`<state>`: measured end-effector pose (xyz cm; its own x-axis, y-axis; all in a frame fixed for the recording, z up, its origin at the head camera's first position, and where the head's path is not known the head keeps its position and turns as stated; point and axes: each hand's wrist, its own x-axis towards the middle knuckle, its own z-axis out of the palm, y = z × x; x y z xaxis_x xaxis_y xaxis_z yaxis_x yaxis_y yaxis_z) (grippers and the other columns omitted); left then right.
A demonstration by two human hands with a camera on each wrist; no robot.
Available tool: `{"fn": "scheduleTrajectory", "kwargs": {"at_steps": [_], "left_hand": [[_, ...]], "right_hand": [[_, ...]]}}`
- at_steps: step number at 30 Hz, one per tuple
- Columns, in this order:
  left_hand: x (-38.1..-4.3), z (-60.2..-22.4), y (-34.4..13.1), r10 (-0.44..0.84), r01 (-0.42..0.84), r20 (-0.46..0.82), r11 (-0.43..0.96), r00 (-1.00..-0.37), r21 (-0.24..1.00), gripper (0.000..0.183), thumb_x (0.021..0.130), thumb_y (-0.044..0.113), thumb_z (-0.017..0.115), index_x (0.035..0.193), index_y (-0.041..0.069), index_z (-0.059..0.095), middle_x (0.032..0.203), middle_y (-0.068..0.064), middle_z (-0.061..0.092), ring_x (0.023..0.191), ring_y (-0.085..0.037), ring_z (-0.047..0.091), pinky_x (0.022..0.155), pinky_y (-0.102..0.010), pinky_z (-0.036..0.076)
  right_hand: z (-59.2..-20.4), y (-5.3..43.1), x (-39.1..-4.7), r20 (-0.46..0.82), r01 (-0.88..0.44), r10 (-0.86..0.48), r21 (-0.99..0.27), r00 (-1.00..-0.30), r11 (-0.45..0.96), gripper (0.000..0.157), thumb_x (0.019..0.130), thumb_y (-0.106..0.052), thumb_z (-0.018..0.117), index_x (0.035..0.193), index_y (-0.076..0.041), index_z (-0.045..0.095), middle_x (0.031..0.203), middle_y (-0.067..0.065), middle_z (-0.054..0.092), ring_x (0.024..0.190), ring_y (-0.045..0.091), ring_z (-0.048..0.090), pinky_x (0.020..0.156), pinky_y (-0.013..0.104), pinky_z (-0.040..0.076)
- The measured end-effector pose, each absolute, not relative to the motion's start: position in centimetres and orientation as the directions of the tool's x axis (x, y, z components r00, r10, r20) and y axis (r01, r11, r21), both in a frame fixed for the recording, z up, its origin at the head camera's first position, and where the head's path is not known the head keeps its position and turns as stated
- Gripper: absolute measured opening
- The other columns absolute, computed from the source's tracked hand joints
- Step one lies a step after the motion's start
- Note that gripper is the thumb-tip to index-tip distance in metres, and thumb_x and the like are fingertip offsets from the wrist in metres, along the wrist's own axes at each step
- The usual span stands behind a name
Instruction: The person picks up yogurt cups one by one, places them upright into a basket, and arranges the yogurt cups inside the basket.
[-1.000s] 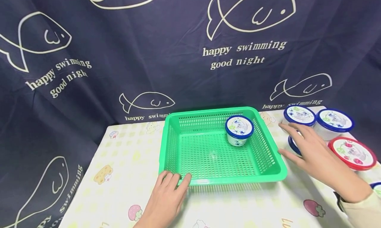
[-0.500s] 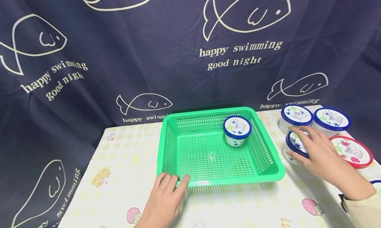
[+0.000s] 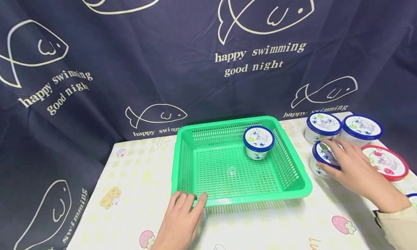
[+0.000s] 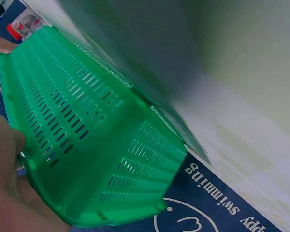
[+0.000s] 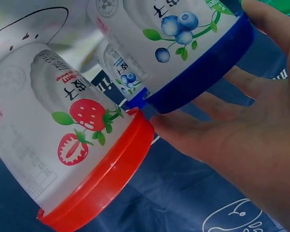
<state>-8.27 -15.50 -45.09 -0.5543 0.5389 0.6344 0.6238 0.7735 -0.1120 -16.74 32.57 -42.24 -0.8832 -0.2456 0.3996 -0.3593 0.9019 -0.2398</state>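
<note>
A green perforated plastic basket (image 3: 254,198) stands on the table with one blue-lidded tub (image 3: 258,138) inside, towards its right side. My left hand (image 3: 178,221) grips the near rim at the left corner; the left wrist view shows this hand (image 4: 5,179) at the rim from outside the basket. To the right of the basket, my right hand (image 3: 356,170) holds another blue-lidded tub (image 3: 323,154) by its lid, thumb on the near side and fingers over the far side. Blueberries are printed on this tub (image 5: 183,53), seen in the right wrist view.
Two more blue-lidded tubs, one at the back (image 3: 324,124) and one beside it (image 3: 363,126), stand behind the right hand. A red-lidded strawberry tub (image 3: 387,163) is close to its right. Another lid (image 3: 413,199) shows at the right edge. A dark fish-print curtain (image 3: 195,61) hangs behind.
My right hand has moved from beside the basket's right rim onto the nearest blue-lidded tub and taken hold of its lid. The left hand stays on the basket rim.
</note>
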Motion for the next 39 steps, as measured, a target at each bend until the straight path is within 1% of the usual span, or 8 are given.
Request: {"fn": "scheduleTrajectory", "kwargs": {"at_steps": [7,14,18,20,23,28,33,39], "left_hand": [[-8.3,-45.1,-15.5,0.538,0.623,0.635,0.774,-0.554,-0.112,0.038,0.108,0.025,0.031,0.121,0.013,0.065,0.088,-0.001,0.054,0.079,-0.02,0.047,0.09,-0.043,0.042],[-8.4,-44.9,-15.5,0.538,0.619,0.632,0.777,-0.558,-0.115,0.039,0.109,0.026,0.03,0.121,0.013,0.065,0.089,-0.001,0.053,0.079,-0.021,0.046,0.09,-0.042,0.042],[-8.3,-44.9,-15.6,0.538,0.618,0.636,0.777,-0.554,-0.12,0.039,0.109,0.025,0.03,0.121,0.013,0.064,0.089,-0.001,0.054,0.079,-0.021,0.046,0.089,-0.043,0.042],[-8.3,-44.9,-15.6,0.54,0.619,0.636,0.776,-0.551,-0.123,0.038,0.109,0.025,0.03,0.121,0.013,0.064,0.089,-0.002,0.054,0.078,-0.021,0.046,0.089,-0.043,0.042],[-8.3,-44.9,-15.6,0.545,0.621,0.632,0.774,-0.551,-0.126,0.039,0.109,0.025,0.03,0.121,0.013,0.064,0.089,-0.002,0.055,0.078,-0.021,0.046,0.089,-0.042,0.041],[-8.2,-44.9,-15.6,0.549,0.623,0.631,0.771,-0.548,-0.13,0.039,0.109,0.025,0.029,0.121,0.012,0.064,0.089,-0.003,0.054,0.078,-0.021,0.046,0.089,-0.042,0.041],[-8.3,-44.9,-15.6,0.551,0.625,0.636,0.769,-0.541,-0.135,0.039,0.108,0.025,0.03,0.122,0.012,0.064,0.089,-0.003,0.054,0.079,-0.021,0.046,0.09,-0.042,0.04],[-8.3,-45.0,-15.5,0.548,0.625,0.644,0.769,-0.534,-0.135,0.039,0.109,0.025,0.03,0.121,0.012,0.065,0.089,-0.002,0.055,0.078,-0.02,0.046,0.088,-0.042,0.041]], "right_hand": [[-42.3,32.8,-16.8,0.386,-0.354,-0.242,-0.251,-0.89,0.901,0.076,0.076,-0.02,0.084,0.138,0.002,0.046,0.129,0.039,0.044,0.116,0.061,0.038,0.093,0.076,0.029],[-42.1,32.7,-17.0,0.389,-0.356,-0.248,-0.236,-0.887,0.904,0.076,0.077,-0.023,0.083,0.139,0.002,0.047,0.13,0.036,0.045,0.116,0.061,0.038,0.091,0.075,0.03],[-42.0,32.6,-17.0,0.377,-0.349,-0.246,-0.237,-0.893,0.907,0.078,0.078,-0.026,0.083,0.141,0.001,0.046,0.132,0.036,0.044,0.118,0.061,0.038,0.094,0.075,0.028],[-41.9,32.6,-17.0,0.359,-0.337,-0.241,-0.237,-0.902,0.911,0.079,0.077,-0.027,0.084,0.141,0.001,0.046,0.133,0.036,0.044,0.118,0.06,0.038,0.093,0.076,0.029],[-41.7,32.7,-17.1,0.349,-0.333,-0.245,-0.22,-0.905,0.917,0.081,0.073,-0.028,0.086,0.138,0.001,0.049,0.13,0.035,0.046,0.115,0.06,0.04,0.091,0.074,0.031],[-41.1,32.9,-17.6,0.347,-0.348,-0.272,-0.177,-0.897,0.921,0.08,0.066,-0.033,0.09,0.129,0.001,0.056,0.122,0.036,0.052,0.108,0.062,0.046,0.087,0.072,0.035],[-40.8,32.9,-17.9,0.345,-0.355,-0.286,-0.157,-0.894,0.922,0.081,0.065,-0.036,0.091,0.128,0.002,0.058,0.118,0.034,0.056,0.1,0.061,0.053,0.079,0.071,0.041],[-40.9,33.0,-17.9,0.351,-0.358,-0.287,-0.156,-0.891,0.921,0.08,0.064,-0.038,0.091,0.127,0.001,0.059,0.116,0.034,0.057,0.101,0.059,0.053,0.079,0.071,0.041]]}}
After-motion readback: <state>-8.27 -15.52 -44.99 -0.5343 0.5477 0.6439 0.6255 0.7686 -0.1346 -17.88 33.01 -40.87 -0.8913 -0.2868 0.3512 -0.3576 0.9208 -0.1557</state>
